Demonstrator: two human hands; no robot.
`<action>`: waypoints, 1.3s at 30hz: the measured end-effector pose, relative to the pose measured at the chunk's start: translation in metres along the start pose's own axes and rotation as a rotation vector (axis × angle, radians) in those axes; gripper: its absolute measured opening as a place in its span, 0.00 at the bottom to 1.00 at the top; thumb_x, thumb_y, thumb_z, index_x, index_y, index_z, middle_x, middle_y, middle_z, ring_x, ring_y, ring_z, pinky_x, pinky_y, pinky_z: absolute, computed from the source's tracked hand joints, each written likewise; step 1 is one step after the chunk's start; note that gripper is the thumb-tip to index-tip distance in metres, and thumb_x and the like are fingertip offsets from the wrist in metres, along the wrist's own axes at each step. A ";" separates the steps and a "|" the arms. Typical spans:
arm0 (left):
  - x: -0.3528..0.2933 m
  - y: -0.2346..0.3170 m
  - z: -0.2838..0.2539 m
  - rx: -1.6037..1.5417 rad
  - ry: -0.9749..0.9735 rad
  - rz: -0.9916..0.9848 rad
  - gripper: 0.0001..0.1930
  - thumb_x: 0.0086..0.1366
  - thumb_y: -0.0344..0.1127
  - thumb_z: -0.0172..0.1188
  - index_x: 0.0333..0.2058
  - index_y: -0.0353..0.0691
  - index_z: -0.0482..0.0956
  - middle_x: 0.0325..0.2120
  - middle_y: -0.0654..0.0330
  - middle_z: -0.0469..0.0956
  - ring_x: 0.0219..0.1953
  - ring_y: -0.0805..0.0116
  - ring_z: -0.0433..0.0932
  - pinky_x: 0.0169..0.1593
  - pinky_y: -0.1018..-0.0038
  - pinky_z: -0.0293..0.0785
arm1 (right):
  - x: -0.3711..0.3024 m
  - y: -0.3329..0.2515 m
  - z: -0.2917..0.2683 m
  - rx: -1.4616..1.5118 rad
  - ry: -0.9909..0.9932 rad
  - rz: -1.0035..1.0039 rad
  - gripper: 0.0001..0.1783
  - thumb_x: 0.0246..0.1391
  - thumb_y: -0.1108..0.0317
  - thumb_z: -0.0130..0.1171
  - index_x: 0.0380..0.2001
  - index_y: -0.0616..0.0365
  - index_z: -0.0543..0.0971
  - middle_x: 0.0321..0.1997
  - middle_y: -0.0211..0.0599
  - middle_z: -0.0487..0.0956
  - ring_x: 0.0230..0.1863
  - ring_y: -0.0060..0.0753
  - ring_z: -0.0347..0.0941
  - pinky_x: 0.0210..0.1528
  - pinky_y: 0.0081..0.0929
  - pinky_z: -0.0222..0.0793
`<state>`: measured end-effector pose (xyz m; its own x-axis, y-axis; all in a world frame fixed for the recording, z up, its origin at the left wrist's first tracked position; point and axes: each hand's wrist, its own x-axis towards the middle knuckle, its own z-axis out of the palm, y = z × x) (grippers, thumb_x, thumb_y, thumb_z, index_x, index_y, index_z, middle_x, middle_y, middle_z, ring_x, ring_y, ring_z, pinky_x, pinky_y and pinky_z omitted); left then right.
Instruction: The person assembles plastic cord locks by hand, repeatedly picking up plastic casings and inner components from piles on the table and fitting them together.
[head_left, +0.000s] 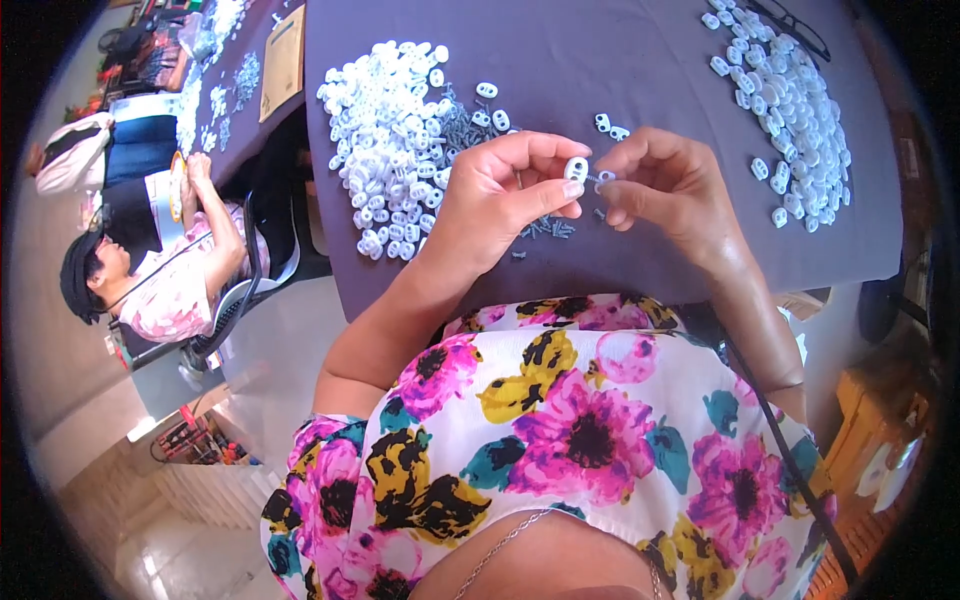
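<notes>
Above the table, my left hand (510,190) pinches a white oval plastic piece with holes (576,170) between thumb and fingers. Close against it, my right hand (665,180) has its fingertips closed on a small white looped part (605,177). What looks like a thin screw bridges the gap between the two pieces. Small dark screws (550,229) lie below my hands, and a few white looped parts (612,127) rest just beyond them.
A big heap of white oval pieces (385,140) covers the table's left side, with a pile of screws (460,128) beside it. Another white heap (785,110) and eyeglasses (795,28) are at right. A seated person (170,270) works at another table on the left.
</notes>
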<state>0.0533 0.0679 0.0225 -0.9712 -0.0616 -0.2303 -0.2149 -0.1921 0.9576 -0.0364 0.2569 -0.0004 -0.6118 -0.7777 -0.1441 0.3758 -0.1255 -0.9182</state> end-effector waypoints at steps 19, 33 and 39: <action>-0.003 0.002 0.006 0.083 0.012 0.055 0.14 0.58 0.20 0.59 0.45 0.32 0.79 0.31 0.60 0.79 0.31 0.75 0.79 0.37 0.81 0.76 | 0.003 0.000 0.004 0.001 0.013 -0.021 0.07 0.54 0.79 0.58 0.37 0.64 0.75 0.29 0.31 0.78 0.27 0.18 0.75 0.29 0.15 0.73; -0.005 0.002 0.003 0.154 -0.033 0.063 0.15 0.60 0.20 0.59 0.47 0.30 0.77 0.33 0.57 0.79 0.33 0.70 0.80 0.40 0.77 0.76 | 0.003 0.001 0.006 0.013 -0.035 -0.058 0.08 0.55 0.79 0.58 0.38 0.62 0.73 0.29 0.31 0.78 0.28 0.18 0.75 0.30 0.14 0.73; 0.000 0.004 -0.002 0.039 -0.036 -0.058 0.13 0.60 0.22 0.60 0.45 0.29 0.78 0.32 0.58 0.80 0.30 0.73 0.80 0.37 0.81 0.77 | 0.007 0.001 0.006 0.009 -0.040 -0.052 0.08 0.54 0.78 0.60 0.37 0.61 0.73 0.28 0.31 0.78 0.27 0.18 0.75 0.29 0.14 0.73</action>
<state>0.0523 0.0655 0.0261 -0.9600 -0.0158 -0.2795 -0.2737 -0.1561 0.9491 -0.0359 0.2477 0.0005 -0.6024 -0.7940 -0.0816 0.3509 -0.1715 -0.9206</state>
